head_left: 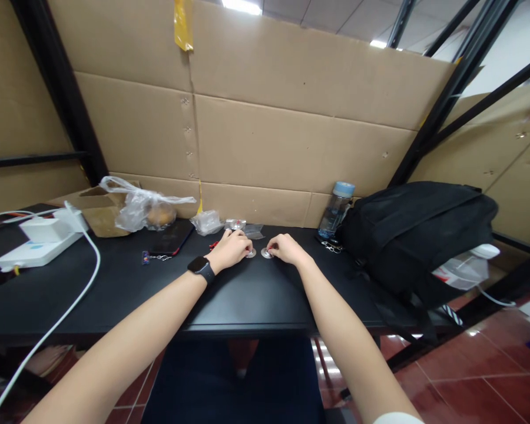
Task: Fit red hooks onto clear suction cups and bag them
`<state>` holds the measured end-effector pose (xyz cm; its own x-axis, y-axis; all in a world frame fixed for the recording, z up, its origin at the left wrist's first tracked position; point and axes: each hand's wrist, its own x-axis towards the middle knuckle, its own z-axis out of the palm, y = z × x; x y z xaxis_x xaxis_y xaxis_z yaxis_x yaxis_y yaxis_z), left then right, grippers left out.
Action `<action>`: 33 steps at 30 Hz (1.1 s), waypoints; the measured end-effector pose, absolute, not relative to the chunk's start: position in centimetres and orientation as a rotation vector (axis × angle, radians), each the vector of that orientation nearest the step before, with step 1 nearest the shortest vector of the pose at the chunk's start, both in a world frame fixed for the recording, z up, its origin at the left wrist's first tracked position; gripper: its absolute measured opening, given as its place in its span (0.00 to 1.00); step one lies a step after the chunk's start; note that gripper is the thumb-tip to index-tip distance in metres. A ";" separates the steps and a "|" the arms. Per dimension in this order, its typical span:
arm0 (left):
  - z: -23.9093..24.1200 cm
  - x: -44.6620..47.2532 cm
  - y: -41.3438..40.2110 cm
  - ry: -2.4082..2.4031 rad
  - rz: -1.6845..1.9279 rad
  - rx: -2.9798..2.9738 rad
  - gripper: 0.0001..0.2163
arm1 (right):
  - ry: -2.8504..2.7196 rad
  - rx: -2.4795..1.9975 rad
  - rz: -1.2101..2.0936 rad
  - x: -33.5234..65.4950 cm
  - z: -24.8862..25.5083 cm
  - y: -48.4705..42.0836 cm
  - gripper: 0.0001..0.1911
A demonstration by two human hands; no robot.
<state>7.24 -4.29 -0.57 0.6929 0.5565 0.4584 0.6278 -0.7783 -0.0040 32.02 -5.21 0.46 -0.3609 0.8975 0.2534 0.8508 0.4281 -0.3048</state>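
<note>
Near the middle of the black table (251,300), my left hand (232,250) pinches a small clear round disc (251,254) that lies at the tabletop. A dark smartwatch (201,268) is on that wrist. Just to the right, my right hand (287,248) has its fingertips closed on a second clear round disc (266,254). The two discs sit a short gap apart; fingers partly cover both, so their exact kind is unclear. Behind my left hand are a small clear packet (235,224) with red on it and a flat clear plastic bag (254,231). Something red (213,245) peeks out beside the left hand.
A crumpled clear plastic wrapper (206,222), a phone (171,240) and a plastic bag (145,209) with round orange contents stand left. A power strip (39,250) with a white cable is farther left. At right are a water bottle (335,210) and a black backpack (419,235). Cardboard (291,135) walls the back.
</note>
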 end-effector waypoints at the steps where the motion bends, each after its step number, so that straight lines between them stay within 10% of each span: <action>1: -0.6 7.2 -4.2 -0.969 -0.667 -2.733 0.05 | -2.306 -1.499 0.168 32.0 0.6 -5.3 0.05; 33: -1.2 7.5 -3.8 -1.163 -0.764 -2.691 0.08 | -2.425 -1.533 -0.006 30.6 0.3 -5.8 0.05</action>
